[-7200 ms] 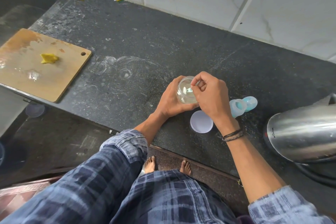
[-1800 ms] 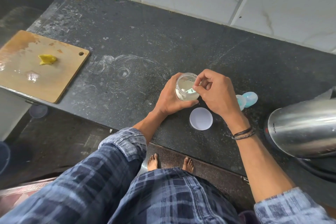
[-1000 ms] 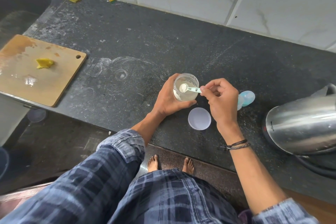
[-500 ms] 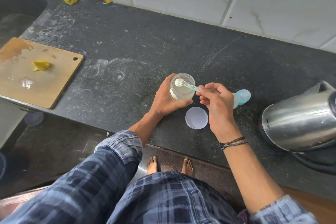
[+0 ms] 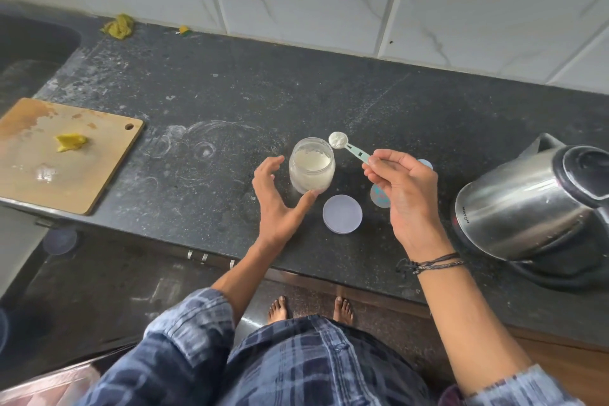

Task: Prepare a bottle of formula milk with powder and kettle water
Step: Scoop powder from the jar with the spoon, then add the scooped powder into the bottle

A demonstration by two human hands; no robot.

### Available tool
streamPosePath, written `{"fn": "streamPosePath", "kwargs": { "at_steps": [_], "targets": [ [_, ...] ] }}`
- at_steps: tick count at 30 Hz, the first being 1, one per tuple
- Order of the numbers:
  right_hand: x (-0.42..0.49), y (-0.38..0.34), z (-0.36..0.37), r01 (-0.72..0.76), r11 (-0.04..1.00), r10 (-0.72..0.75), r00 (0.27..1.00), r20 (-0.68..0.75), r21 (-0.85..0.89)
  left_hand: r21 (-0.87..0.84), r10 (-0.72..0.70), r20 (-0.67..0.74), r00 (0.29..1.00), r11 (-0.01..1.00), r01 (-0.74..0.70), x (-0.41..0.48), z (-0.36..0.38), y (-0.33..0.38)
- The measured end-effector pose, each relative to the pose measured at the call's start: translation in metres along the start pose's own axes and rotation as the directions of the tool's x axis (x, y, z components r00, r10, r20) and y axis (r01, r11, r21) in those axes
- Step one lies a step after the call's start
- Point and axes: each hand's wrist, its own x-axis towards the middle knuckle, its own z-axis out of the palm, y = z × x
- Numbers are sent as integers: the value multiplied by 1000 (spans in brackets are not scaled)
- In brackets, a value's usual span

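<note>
Here the right hand (image 5: 400,189) has its fingers (image 5: 384,163) pinched closed on the handle of a pale green scoop (image 5: 349,148), whose bowl, heaped with white powder, hovers just at 2 o'clock of the powder jar (image 5: 311,165), outside its rim. The left hand (image 5: 275,199) is spread open around the jar at its 8 o'clock side; the thumb tip touches the jar's base, the other fingers stand apart from the glass. The jar stands upright and uncapped on the dark bench (image 5: 230,102), with its round lid (image 5: 342,213) lying flat just at 5 o'clock of it. Bottle parts (image 5: 379,196) lie mostly hidden behind the right hand. A steel kettle (image 5: 527,204) sits at 3 o'clock, well apart from the jar. A wooden board (image 5: 62,155) overhangs the bench edge at 9 o'clock, leaving bare bench between it and the jar, and more toward the tiled wall (image 5: 461,3) at 12 o'clock
</note>
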Motion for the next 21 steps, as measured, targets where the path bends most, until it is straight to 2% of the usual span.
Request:
{"fn": "streamPosePath", "kwargs": {
  "at_steps": [2, 4, 8, 10, 15, 18, 21],
  "targets": [
    [1, -2, -10, 18, 1000, -18, 1000, -8, -5, 101, 136, -70, 988, 987, -128, -10, 3, 6],
    [3, -4, -19, 33, 999, -33, 999, -32, 1, 158, 225, -37, 974, 963, -217, -17, 11, 14],
    [5, -6, -37, 64, 998, -63, 995, -80, 16, 119, 326, 185, 927, 929, -351, -21, 27, 29],
    [5, -8, -47, 79, 997, -76, 992, -98, 23, 82, 330, 301, 895, 926, -369, -22, 36, 33],
    [3, -10, -68, 119, 993, -115, 985, -128, 22, 18, 221, 427, 877, 967, -253, -23, 61, 45],
    [0, -12, -80, 150, 989, -151, 980, -133, -13, -18, 124, 419, 899, 992, -128, -19, 76, 57],
    [-4, -11, -91, 173, 983, -179, 972, -150, -55, -40, -37, 394, 918, 998, 58, -14, 90, 69]
  ]
}}
